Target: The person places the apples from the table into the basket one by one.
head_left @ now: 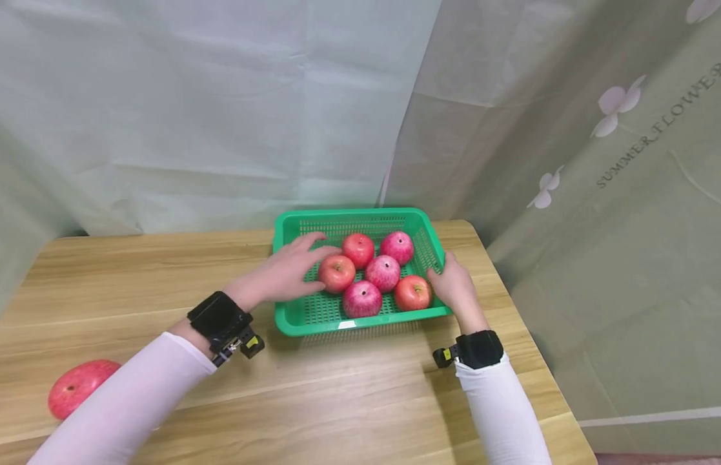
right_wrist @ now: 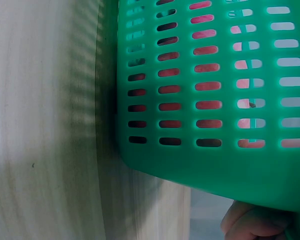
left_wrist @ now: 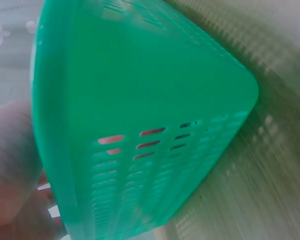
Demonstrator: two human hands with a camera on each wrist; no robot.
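Note:
A green plastic basket (head_left: 310,328) stands on the table and holds several red apples (head_left: 383,274). My left hand (head_left: 290,268) reaches over its left rim, thumb and fingers spread beside the leftmost apple (head_left: 337,274). The fingertips lie close to that apple; whether they touch it is hard to tell. My right hand (head_left: 455,284) grips the right rim, thumb on the inner side and fingers outside. In the right wrist view, the fingers of the right hand (right_wrist: 255,222) show below the slotted wall. The left wrist view shows part of the left hand (left_wrist: 12,165) behind the rim.
Another apple (head_left: 81,387) lies on the wooden table (head_left: 337,394) at the near left, partly covered by the left sleeve. A pale curtain (head_left: 221,116) hangs behind the table, and a printed one (head_left: 616,258) hangs along the right side.

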